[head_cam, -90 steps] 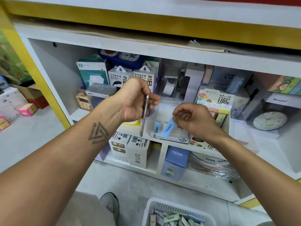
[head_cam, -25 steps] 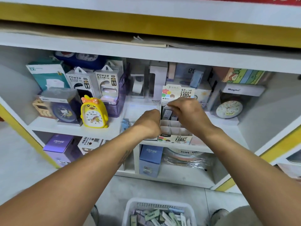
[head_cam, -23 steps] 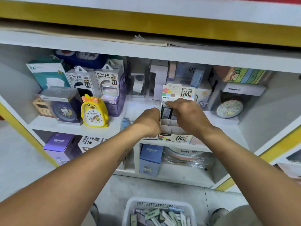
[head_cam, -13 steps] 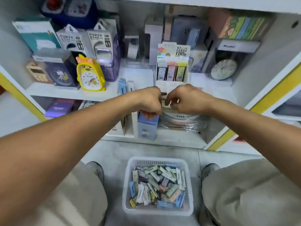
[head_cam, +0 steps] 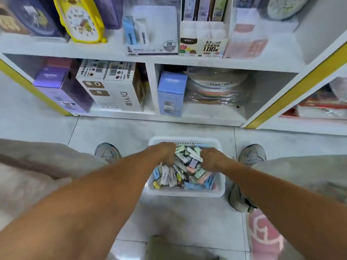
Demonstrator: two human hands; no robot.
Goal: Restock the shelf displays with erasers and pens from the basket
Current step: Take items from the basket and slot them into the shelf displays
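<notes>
Both hands, left hand (head_cam: 167, 153) and right hand (head_cam: 212, 160), have dropped from the shelf display (head_cam: 203, 37) into the white basket (head_cam: 187, 192) on the floor below it; whether they grip anything cannot be told. Pastel-wrapped erasers (head_cam: 187, 166) fill the basket.

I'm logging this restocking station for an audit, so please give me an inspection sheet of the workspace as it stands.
Surface: pale tiled floor with the white plastic basket standing on it between two grey shoes.
Job's things: basket full of small pastel boxed erasers; white cardboard eraser display tray on the shelf holds two boxes; colourful lead-refill display box beside it.
Clutter: yellow chick-shaped alarm clock, purple box, blue box, white DIY boxes.
Hands: left hand and right hand both down in the basket; grip hidden.
Cables: nothing seen.
Surroundings: white shelving with yellow edge strips.
</notes>
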